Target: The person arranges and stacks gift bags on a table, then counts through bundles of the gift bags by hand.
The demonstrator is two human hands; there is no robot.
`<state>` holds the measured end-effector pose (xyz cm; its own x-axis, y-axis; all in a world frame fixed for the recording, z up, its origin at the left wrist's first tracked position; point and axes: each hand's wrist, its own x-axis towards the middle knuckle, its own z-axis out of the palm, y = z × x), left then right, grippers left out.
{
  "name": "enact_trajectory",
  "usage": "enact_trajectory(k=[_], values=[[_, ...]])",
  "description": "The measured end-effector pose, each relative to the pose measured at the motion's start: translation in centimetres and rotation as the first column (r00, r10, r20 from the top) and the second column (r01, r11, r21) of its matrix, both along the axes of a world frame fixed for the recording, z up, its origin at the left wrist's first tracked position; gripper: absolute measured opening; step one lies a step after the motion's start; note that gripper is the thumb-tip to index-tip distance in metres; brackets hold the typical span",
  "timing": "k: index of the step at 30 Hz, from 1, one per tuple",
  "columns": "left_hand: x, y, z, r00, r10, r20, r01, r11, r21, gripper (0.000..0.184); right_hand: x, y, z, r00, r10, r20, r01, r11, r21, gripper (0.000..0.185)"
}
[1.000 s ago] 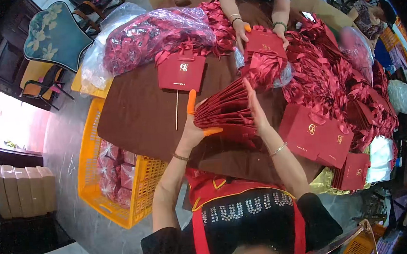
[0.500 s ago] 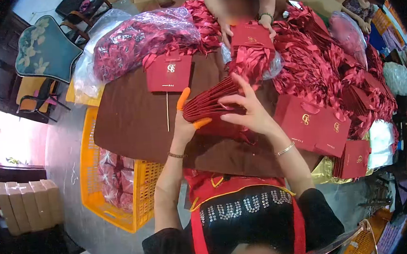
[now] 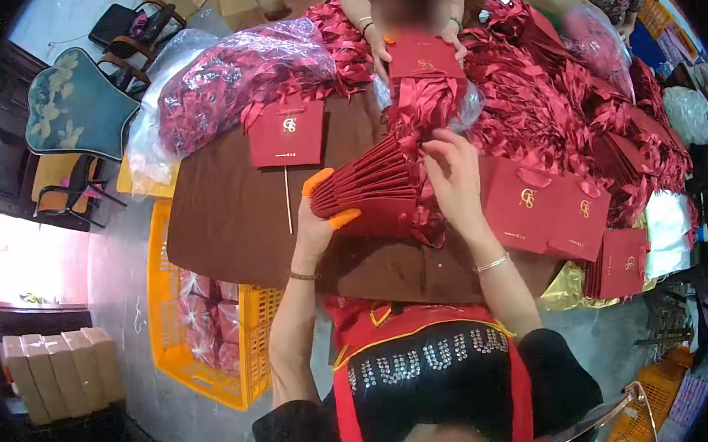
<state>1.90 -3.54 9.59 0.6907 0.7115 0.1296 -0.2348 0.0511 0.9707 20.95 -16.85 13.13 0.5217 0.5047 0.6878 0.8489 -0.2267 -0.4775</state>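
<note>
My left hand (image 3: 316, 220), with orange finger covers on the thumb and a finger, is closed around the bottom end of a stack of dark red paper gift bags (image 3: 367, 178). The bags fan out toward the right, where their red ribbon handles (image 3: 428, 230) hang loose. Beside that ribbon end is my right hand (image 3: 454, 176), its fingers curled inward; whatever lies between the fingertips is too small to make out. Behind the fan, more ribbons hang from a red bag (image 3: 424, 59) held by the hands of a person across the table.
A single red bag (image 3: 286, 135) with a gold logo lies on the brown tablecloth (image 3: 220, 207). Ribboned bags (image 3: 520, 116) are heaped at right, more under clear plastic (image 3: 242, 72) at left. An orange crate (image 3: 251, 345) with wrapped packs stands below the table's left edge.
My right hand has drawn slightly right and its spread fingers have curled. The fanned stack has shifted a little left and opened wider. The person opposite has moved the held bag slightly left.
</note>
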Motion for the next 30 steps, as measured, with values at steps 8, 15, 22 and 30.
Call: enact_trajectory(k=[8,15,22,30], values=[[-0.5,-0.3,0.7,0.998,-0.016,-0.068,0.015,1.000,-0.013,0.072,0.7,1.2,0.5,0.613,0.205,-0.763,-0.444,0.888,-0.119,0.030],[-0.9,0.0,1.1,0.989,-0.144,-0.032,0.141,0.988,-0.067,0.078,0.8,0.3,1.3,0.601,0.249,-0.759,-0.512,0.850,-0.126,0.023],[-0.8,0.2,1.1,0.985,-0.174,0.006,0.174,0.983,-0.057,0.093,0.3,0.7,0.9,0.532,0.222,-0.817,-0.438,0.898,-0.041,0.023],[-0.7,0.3,1.1,0.979,-0.199,0.030,0.201,0.978,-0.054,0.096,0.2,0.3,1.7,0.671,0.405,-0.621,-0.599,0.790,-0.132,0.023]])
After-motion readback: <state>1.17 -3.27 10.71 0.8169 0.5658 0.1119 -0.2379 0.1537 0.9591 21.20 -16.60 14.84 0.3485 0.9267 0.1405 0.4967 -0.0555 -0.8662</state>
